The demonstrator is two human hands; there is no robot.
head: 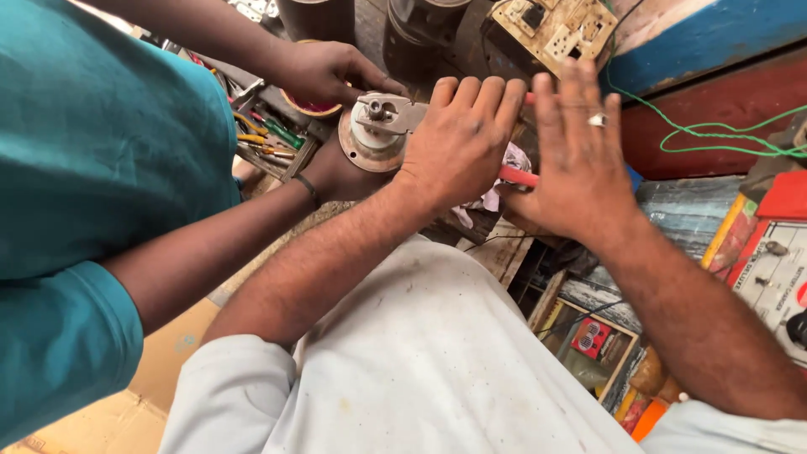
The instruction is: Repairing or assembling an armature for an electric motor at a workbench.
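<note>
The left hand point(458, 139) lies flat with its fingers stretched out, touching the side of a round metal part point(378, 134). The right hand point(580, 151) is flat and open too, pressing on a red handle point(519, 176) that pokes out between both hands. A person in a teal shirt point(92, 168) holds the round metal part from below and from above. Small tools point(269, 134) lie in a tray just beside it.
</note>
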